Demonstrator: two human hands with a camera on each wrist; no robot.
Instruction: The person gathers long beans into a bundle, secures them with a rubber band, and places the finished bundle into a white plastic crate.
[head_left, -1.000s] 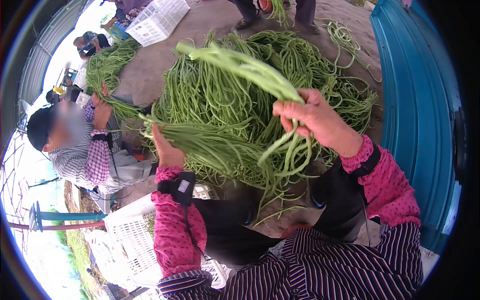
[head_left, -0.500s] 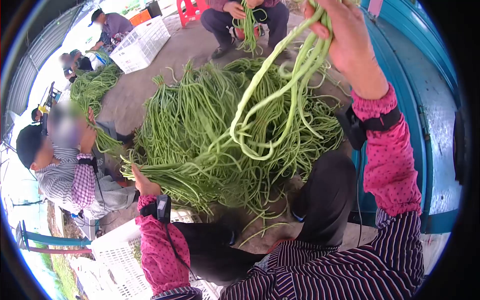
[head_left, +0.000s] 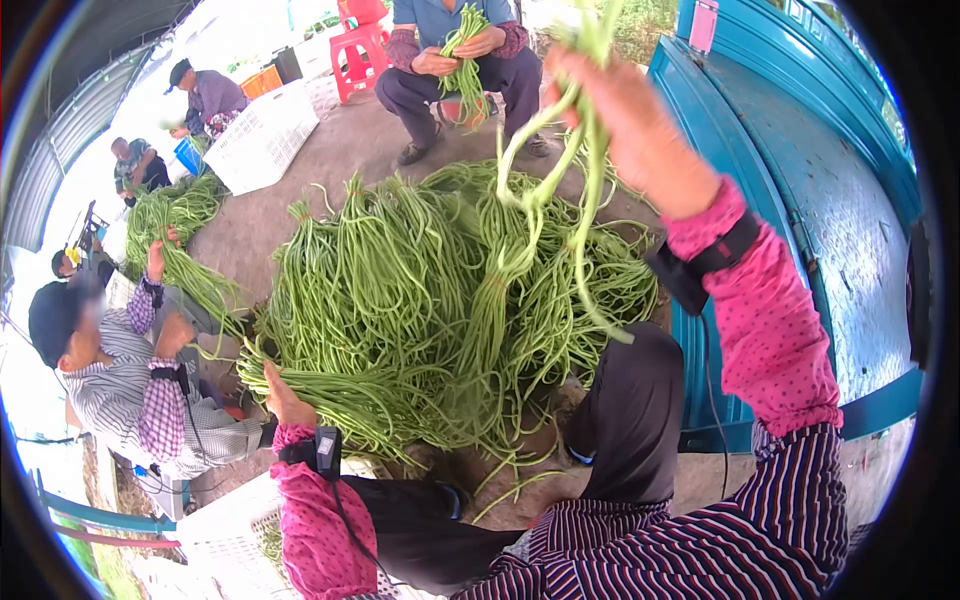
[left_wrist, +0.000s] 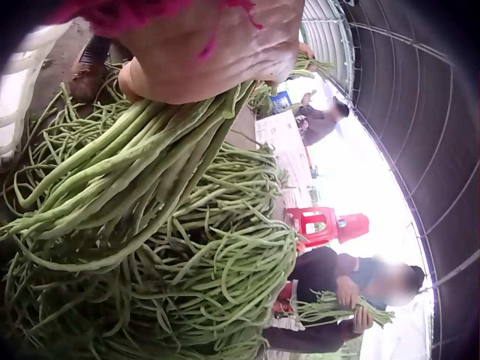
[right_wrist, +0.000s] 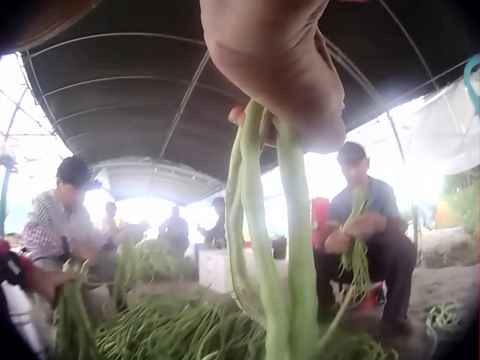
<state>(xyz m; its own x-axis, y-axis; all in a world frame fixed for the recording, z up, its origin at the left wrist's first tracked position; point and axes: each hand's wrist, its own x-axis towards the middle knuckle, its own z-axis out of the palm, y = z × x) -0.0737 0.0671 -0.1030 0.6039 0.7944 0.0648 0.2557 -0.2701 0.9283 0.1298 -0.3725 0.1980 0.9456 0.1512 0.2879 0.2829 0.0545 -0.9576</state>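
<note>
Raised at the upper right, the right hand [head_left: 640,135] grips a few long green beans [head_left: 590,200] that dangle below it; the right wrist view shows these beans [right_wrist: 289,247] hanging from the curled fingers of the hand [right_wrist: 277,67]. Low at the left, the left hand [head_left: 288,398] holds a thick bundle of beans [head_left: 350,400] by one end. In the left wrist view the bundle [left_wrist: 142,172] fans out under the hand [left_wrist: 202,52]. A big pile of beans [head_left: 380,270] lies on the ground beyond.
A blue metal truck bed [head_left: 840,200] stands at the right. White crates [head_left: 262,135] are at the upper left and beside the left forearm. One person [head_left: 460,60] squats opposite with beans; another [head_left: 130,370] sits at the left. Red stools [head_left: 358,55] stand behind.
The right hand has risen from beside the bundle, and its beans now hang down instead of pointing left. The left hand keeps its hold on the bundle. The view has tilted up, showing more background.
</note>
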